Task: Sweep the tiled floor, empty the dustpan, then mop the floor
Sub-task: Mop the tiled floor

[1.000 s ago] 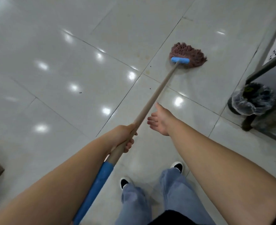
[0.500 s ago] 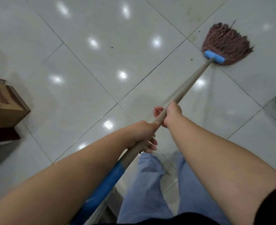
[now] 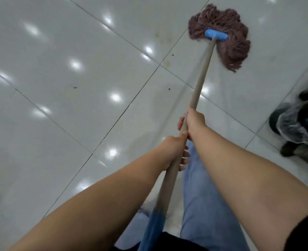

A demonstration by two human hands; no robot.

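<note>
wooden mop with a blue clamp and a reddish yarn head, set on the tiled floor at far right. the head lies spread flat on the tile, trailing to the right of the clamp. right hand grips the shaft higher toward the head, fingers curled round the far side; left hand grips just below it, fingers clamped on the wood above the blue sleeve. the two hands sit close together, nearly touching.

handling, as judged: the shaft is stiff and light, the yarn soft, limp and probably heavier if wet, so it drags rather than slides. the glossy tile looks slick. a wider spacing of the hands on the bare wood would likely give more leverage. dark specks mark the tile nearby. a lined bin stands at the right edge, near the head's path.
</note>
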